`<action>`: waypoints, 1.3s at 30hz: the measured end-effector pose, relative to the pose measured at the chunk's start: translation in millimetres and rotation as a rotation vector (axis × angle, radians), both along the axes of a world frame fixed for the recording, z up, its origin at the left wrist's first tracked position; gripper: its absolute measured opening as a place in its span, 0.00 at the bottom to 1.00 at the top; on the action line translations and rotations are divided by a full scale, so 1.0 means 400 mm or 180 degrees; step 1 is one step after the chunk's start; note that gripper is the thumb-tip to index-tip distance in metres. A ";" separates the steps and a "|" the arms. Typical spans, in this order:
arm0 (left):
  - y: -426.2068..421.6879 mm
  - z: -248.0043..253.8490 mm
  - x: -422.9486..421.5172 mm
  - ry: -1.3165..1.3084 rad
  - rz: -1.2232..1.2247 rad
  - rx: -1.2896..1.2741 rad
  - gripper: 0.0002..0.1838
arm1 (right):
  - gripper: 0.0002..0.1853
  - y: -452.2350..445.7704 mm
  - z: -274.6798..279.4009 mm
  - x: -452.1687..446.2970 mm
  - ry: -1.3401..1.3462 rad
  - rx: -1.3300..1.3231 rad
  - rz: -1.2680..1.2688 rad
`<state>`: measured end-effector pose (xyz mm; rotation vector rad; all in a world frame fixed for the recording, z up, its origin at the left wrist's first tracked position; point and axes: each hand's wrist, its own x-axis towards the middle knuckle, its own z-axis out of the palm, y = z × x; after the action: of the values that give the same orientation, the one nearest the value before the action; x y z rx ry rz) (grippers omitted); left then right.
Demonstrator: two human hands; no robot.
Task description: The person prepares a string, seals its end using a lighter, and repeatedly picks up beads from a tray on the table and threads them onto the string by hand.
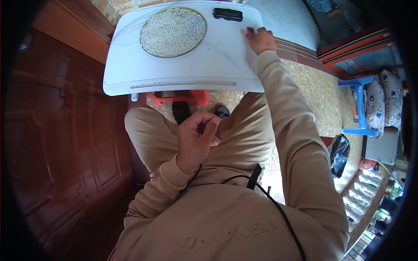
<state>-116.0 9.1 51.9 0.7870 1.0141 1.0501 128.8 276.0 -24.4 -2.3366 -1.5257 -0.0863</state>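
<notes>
My left hand (198, 139) is raised over my lap, thumb and fingers pinched together. What it holds, if anything, is too small to make out. My right hand (262, 41) reaches to the right edge of a white folding table (226, 65), its fingers curled at a small dark red object (250, 30). That object's kind is not clear, and the hand hides part of it. On the table a round, gold-rimmed tray (164, 56) is filled with white pearl-like beads (174, 32). To the tray's right lies a black oblong case (227, 15).
Under the table stands a red plastic stool (200, 97). A brown panelled wooden door (74, 130) is close on my left. At right are a blue stool (359, 106), patterned cushions (391, 98) and a black bag (340, 154). A black cable (283, 209) crosses my front.
</notes>
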 end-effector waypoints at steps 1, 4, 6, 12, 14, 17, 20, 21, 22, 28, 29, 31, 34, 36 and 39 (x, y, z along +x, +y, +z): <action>0.001 0.001 -0.003 0.0020 0.0016 0.0006 0.04 | 0.22 0.020 -0.011 -0.002 0.0020 0.0006 0.0016; 0.001 0.000 -0.010 0.0185 0.0210 0.0157 0.04 | 0.23 0.042 -0.050 0.022 0.0098 -0.0124 0.0010; 0.003 -0.011 -0.021 0.0246 0.0304 0.0165 0.04 | 0.23 0.031 -0.062 0.047 0.0258 -0.0354 0.0207; 0.024 -0.061 -0.042 0.1662 0.0380 0.1877 0.04 | 0.13 -0.253 0.027 0.001 0.2927 0.0497 0.1298; 0.033 -0.049 -0.045 0.2157 0.0431 0.2493 0.04 | 0.11 -0.379 0.059 -0.067 0.3511 0.0489 0.1266; 0.034 -0.027 -0.039 0.2043 0.0273 0.2375 0.04 | 0.08 -0.533 0.058 -0.101 0.4517 -0.0062 0.1372; 0.031 -0.002 -0.033 0.0974 -0.0150 0.1078 0.03 | 0.07 -0.634 0.071 -0.150 0.4574 -0.0438 0.1461; 0.034 0.010 -0.033 0.0971 -0.0175 0.1046 0.03 | 0.07 -0.649 0.077 -0.160 0.4584 -0.0452 0.1420; 0.041 0.023 -0.039 0.0697 -0.0307 0.0706 0.03 | 0.08 -0.662 0.087 -0.170 0.4561 -0.0547 0.1492; 0.062 0.072 -0.061 -0.0027 -0.0705 -0.0321 0.04 | 0.08 -0.684 0.125 -0.210 0.4749 -0.0645 0.1871; 0.063 0.075 -0.060 0.0006 -0.0732 -0.0312 0.04 | 0.07 -0.683 0.127 -0.212 0.4857 -0.0537 0.1942; 0.068 0.077 -0.061 0.0027 -0.0774 -0.0307 0.04 | 0.06 -0.680 0.132 -0.210 0.4953 -0.0424 0.1996; 0.075 0.081 -0.065 0.0263 -0.0966 -0.0121 0.04 | 0.09 -0.674 0.143 -0.208 0.4995 -0.0740 0.1966; 0.073 0.080 -0.066 0.0345 -0.1019 -0.0072 0.04 | 0.11 -0.674 0.140 -0.209 0.5017 -0.0863 0.1956; 0.072 0.077 -0.064 0.0347 -0.0985 -0.0112 0.05 | 0.11 -0.674 0.128 -0.209 0.4949 -0.0816 0.2076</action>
<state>-141.6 37.7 82.7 0.9464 0.9631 0.7286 45.4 6.5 26.6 -1.0825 -1.2030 1.6620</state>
